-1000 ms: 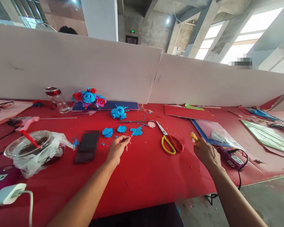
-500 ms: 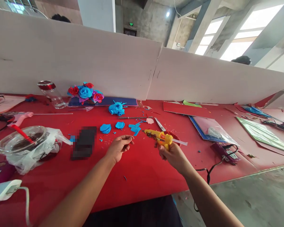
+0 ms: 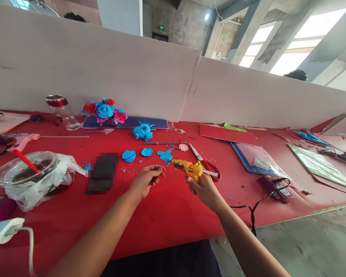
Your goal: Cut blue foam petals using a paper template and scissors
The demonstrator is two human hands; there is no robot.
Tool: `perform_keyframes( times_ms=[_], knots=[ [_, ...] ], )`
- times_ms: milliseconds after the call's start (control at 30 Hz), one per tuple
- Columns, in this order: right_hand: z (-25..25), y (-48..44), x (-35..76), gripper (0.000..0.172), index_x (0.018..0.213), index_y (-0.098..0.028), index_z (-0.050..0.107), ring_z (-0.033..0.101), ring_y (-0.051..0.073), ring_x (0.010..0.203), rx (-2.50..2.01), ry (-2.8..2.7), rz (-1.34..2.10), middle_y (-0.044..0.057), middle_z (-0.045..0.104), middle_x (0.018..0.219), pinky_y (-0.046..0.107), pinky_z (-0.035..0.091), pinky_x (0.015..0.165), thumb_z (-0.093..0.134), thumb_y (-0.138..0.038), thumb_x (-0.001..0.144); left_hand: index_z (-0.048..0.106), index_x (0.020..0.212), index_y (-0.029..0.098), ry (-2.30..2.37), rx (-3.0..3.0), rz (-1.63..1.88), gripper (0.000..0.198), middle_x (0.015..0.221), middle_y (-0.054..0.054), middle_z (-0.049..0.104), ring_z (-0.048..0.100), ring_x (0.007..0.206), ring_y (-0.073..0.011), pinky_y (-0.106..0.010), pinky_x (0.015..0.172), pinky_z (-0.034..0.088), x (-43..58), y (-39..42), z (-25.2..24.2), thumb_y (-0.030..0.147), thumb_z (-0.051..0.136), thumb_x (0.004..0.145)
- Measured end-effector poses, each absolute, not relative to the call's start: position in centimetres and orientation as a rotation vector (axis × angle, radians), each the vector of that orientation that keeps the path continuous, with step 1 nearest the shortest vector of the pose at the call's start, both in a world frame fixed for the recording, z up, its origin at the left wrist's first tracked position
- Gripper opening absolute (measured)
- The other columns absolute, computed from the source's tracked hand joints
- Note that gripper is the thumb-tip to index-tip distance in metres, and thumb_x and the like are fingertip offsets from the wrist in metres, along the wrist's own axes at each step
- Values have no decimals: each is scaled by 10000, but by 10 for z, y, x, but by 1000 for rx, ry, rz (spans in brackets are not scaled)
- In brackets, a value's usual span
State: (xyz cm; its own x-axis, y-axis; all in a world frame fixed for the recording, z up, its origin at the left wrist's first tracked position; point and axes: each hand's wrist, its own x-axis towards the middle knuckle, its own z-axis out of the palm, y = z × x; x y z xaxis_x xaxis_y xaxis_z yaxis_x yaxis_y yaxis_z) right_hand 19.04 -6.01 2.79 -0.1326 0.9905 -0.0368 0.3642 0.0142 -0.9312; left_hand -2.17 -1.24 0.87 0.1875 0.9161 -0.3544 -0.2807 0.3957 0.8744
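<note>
My right hand [image 3: 202, 189] is closed around the handle of a yellow glue gun [image 3: 190, 168], its nozzle pointing left and a clear glue stick showing at the back. Just left of the nozzle, my left hand [image 3: 148, 180] is in a pinch; whatever is between its fingertips is too small to make out. Beyond the hands lie blue paper pieces [image 3: 164, 155], a blue petal stack [image 3: 128, 156] and a smaller blue petal stack [image 3: 147, 152]. Scissors [image 3: 212, 169] with red handles lie behind the glue gun. A blue paper flower cluster [image 3: 143, 131] stands farther back.
At the left are a lidded drink cup [image 3: 25, 169] in a plastic bag, a pink glue gun [image 3: 23, 141] and a glass bottle [image 3: 64, 113]. A paper bouquet [image 3: 105, 111] sits by the white partition [image 3: 118, 77]. A purple power box [image 3: 275, 187] with a black cord lies right.
My right hand has moved left with the yellow glue gun, bringing its nozzle closer to my left fingertips. More of the scissors' red handles now shows. My left hand has barely moved.
</note>
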Motion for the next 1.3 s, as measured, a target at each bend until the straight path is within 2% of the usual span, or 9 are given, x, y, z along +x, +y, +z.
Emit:
perform_keyframes(
  times_ms=[500, 967, 1167, 1300],
  knots=[
    [32, -61, 188, 405, 683, -214, 387, 340, 79, 431, -1486, -1597, 1085, -72, 368, 478, 233, 255, 428, 500, -579, 816, 653, 730, 129, 1023, 760, 962, 162, 614, -11, 627, 391, 373, -23, -178, 399, 229, -24, -11, 8, 251, 705, 636],
    [38, -62, 187, 436, 692, -217, 397, 346, 88, 432, -1558, -1550, 1048, -63, 395, 468, 237, 264, 429, 490, -630, 794, 647, 718, 130, 1038, 745, 955, 152, 611, -27, 639, 391, 374, -30, -182, 397, 231, -23, -11, 8, 230, 699, 616],
    [39, -67, 185, 443, 634, -218, 382, 323, 79, 418, -1520, -1655, 1108, -70, 360, 452, 236, 254, 427, 508, -607, 804, 641, 697, 127, 1014, 737, 959, 163, 597, -22, 627, 389, 362, -28, -186, 391, 209, -22, -11, 10, 241, 716, 608],
    [36, -68, 187, 458, 598, -218, 377, 345, 84, 425, -1559, -1653, 1061, -51, 394, 453, 241, 256, 430, 508, -601, 812, 636, 680, 125, 1017, 734, 965, 168, 591, -22, 623, 391, 356, -30, -189, 389, 203, -23, -12, 13, 245, 726, 605]
  ],
)
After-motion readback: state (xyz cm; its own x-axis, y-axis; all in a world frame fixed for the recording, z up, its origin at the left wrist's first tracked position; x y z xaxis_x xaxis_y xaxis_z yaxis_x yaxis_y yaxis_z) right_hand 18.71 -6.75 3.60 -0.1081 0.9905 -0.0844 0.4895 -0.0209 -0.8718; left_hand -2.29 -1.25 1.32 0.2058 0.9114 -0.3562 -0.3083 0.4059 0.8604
